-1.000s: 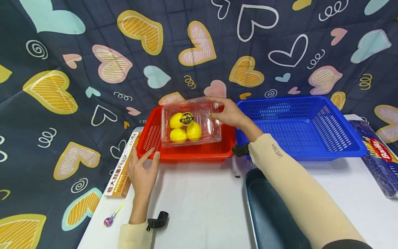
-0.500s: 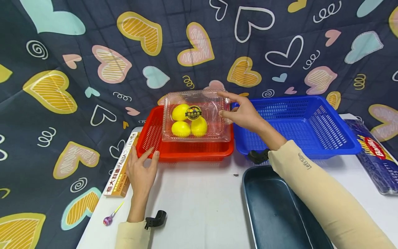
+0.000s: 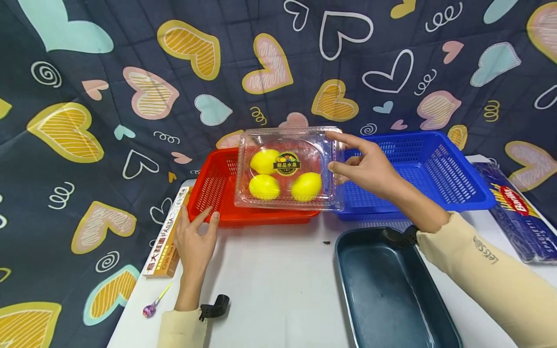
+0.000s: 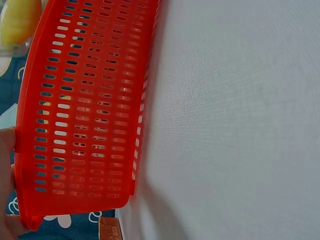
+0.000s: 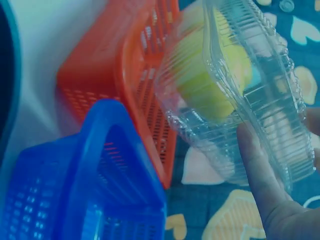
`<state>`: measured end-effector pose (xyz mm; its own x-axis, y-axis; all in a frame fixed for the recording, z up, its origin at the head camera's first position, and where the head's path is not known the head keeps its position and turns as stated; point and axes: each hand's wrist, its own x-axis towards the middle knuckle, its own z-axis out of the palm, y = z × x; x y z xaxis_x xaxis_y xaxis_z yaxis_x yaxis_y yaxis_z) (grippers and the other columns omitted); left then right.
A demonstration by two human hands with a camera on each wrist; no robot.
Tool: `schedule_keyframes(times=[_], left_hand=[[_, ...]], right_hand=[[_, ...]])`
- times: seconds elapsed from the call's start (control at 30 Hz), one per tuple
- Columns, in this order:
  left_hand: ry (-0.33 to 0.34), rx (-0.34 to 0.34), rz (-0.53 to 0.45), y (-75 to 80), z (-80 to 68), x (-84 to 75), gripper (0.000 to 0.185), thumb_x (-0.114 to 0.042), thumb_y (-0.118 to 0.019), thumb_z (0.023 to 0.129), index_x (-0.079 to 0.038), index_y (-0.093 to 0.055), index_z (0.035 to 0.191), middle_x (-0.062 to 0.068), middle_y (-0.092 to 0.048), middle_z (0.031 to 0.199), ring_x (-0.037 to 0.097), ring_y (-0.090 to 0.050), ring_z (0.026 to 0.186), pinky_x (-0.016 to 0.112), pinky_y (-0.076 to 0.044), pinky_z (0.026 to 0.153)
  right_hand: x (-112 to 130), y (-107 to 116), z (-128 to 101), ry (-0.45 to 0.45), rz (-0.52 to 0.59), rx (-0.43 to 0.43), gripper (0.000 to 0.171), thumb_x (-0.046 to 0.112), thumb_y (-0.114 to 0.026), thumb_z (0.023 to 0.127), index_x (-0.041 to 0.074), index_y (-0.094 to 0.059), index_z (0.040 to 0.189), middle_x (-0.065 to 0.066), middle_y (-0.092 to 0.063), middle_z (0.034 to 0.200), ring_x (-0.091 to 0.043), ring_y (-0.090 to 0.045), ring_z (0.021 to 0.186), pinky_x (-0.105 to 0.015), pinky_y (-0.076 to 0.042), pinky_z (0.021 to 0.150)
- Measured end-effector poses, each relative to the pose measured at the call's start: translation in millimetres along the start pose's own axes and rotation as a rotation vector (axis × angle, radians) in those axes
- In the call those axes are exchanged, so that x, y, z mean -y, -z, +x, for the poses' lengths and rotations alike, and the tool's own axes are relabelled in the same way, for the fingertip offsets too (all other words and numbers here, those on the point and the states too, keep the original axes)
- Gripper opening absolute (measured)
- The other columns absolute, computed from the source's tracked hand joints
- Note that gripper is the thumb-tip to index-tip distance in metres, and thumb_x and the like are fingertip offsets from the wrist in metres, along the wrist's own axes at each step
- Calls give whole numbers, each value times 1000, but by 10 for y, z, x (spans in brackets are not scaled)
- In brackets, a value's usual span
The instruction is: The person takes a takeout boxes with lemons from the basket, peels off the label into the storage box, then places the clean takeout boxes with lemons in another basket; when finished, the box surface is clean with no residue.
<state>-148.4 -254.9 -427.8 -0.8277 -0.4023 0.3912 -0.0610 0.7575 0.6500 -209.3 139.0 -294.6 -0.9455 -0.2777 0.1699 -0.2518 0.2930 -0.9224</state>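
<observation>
A clear plastic clamshell fruit box point(image 3: 243, 188) with a dark label holds three yellow lemons point(image 3: 306, 186). My right hand point(image 3: 370, 166) pinches the box's right edge between thumb and fingers; in the right wrist view the thumb point(image 5: 257, 165) presses its side. The box tilts toward me, raised over the red basket point(image 3: 261, 217) and overlapping the blue basket point(image 3: 417, 183) in the head view. My left hand point(image 3: 195, 241) holds the red basket's front left corner, fingers at the rim, as the left wrist view also shows.
A dark rectangular tray point(image 3: 387, 290) lies at front right. Beyond the blue basket lies a blue Barilla spaghetti pack point(image 3: 522, 217). At left are a pasta box point(image 3: 167, 237) and a lollipop point(image 3: 150, 309). A heart-patterned cloth point(image 3: 174, 63) hangs behind the table.
My right hand has carried the fruit box to the right and nearer. One lemon has rolled to the right inside it. My left hand stays at the basket's corner.
</observation>
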Motion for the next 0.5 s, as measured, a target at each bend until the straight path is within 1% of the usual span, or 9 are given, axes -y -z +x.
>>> schedule_keyframes(times=[0.07, 0.27, 0.4, 0.5], left_hand=[[-2, -3, 4, 3, -1, 2, 44, -43, -66, 95, -15, -72, 128, 25, -30, 164, 50, -32, 149, 75, -19, 115], [-5, 0, 3, 7, -2, 0, 45, -43, -66, 95, -14, -72, 129, 26, -30, 164, 51, -33, 148, 75, -19, 115], [-6, -3, 2, 6, -4, 2, 45, -43, -67, 95, -14, -72, 129, 26, -31, 164, 51, -33, 147, 75, -20, 114], [-9, -7, 0, 4, -7, 6, 45, -43, -67, 95, -14, -72, 128, 26, -31, 163, 52, -34, 147, 75, -20, 114]], right_hand=[[19, 20, -69, -8, -8, -3, 65, 11, -71, 94, 34, -49, 151, -9, -44, 153, -25, -76, 77, -31, -63, 72], [53, 73, -282, -23, -47, 20, 66, 16, -70, 96, 33, -45, 154, -13, -40, 156, -26, -77, 83, -31, -63, 73], [42, 62, -400, -18, -69, 43, 67, 18, -71, 96, 32, -42, 155, -16, -42, 154, -24, -77, 83, -30, -63, 73], [31, 26, -479, -18, -74, 55, 66, 18, -71, 96, 32, -43, 155, -16, -44, 150, -24, -76, 82, -30, -63, 74]])
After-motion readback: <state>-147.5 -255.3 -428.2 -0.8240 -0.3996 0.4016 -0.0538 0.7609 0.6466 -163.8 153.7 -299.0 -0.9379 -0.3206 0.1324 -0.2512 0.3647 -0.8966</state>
